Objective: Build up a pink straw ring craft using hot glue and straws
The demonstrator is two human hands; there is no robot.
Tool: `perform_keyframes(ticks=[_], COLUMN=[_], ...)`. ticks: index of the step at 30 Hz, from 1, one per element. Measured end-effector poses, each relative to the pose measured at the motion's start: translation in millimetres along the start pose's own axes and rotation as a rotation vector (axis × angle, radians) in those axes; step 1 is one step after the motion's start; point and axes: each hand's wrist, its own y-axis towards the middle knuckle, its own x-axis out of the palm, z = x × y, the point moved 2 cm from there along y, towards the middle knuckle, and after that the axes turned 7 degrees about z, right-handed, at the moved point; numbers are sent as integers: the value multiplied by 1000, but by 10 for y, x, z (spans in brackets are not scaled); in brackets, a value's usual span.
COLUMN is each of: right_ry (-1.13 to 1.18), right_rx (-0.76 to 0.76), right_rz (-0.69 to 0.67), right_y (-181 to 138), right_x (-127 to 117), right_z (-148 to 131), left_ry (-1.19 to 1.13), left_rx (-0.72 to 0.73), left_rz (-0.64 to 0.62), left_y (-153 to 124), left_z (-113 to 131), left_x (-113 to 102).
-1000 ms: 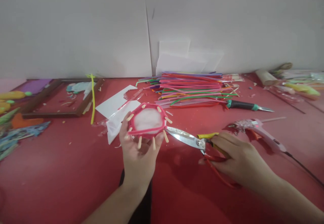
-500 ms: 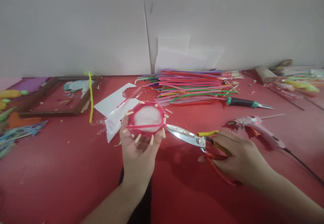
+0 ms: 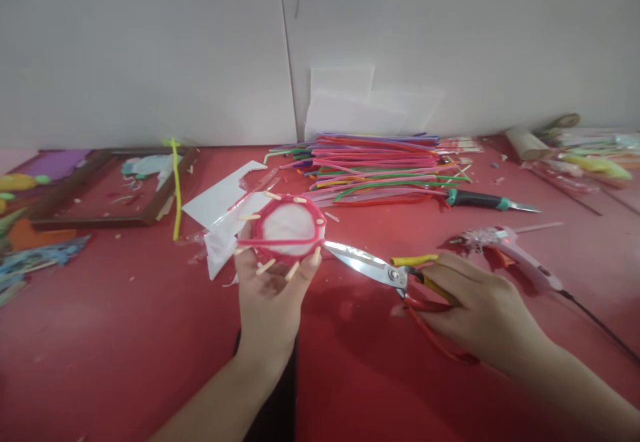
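Observation:
My left hand [image 3: 267, 302] holds up a round pink ring [image 3: 289, 227] with a white centre and several short wooden sticks poking out around its rim. My right hand [image 3: 475, 312] grips the red and yellow handles of a pair of scissors [image 3: 367, 265], whose steel blades point left and reach the ring's right edge. The blades look nearly closed. Both hands hover over a red table [image 3: 150, 335].
A pile of coloured straws [image 3: 380, 169] lies behind the ring, with white paper pieces [image 3: 220, 202] to its left. A green-handled knife [image 3: 487, 202] and a pink glue gun [image 3: 510, 252] lie at right. A wooden frame [image 3: 100, 189] and a yellow-green straw [image 3: 176, 189] lie at left.
My left hand has tilted the ring flatter and raised it slightly. The scissors have stayed at the ring's right edge, shifting up with it.

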Motion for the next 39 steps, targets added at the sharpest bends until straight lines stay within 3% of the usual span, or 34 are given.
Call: perform_keyframes(ticks=[4, 9, 16, 24, 30, 39], right_ry=[49, 77, -89, -222, -113, -85], right_rx=[16, 3, -60, -74, -73, -74], right_rz=[-34, -56, 7, 36, 25, 10], right_y=[-20, -14, -51, -53, -9, -12], right_x=[3, -2, 8, 31, 46, 60], right_z=[0, -4, -23, -32, -25, -25], left_ry=[111, 170, 174, 131, 159, 116], left_rx=[140, 185, 186, 91, 164, 94], left_rz=[71, 98, 103, 127, 90, 74], left_y=[-37, -53, -55, -65, -52, -40], left_z=[34, 49, 72, 47, 69, 19], left_x=[-20, -26, -4, 16, 12, 11])
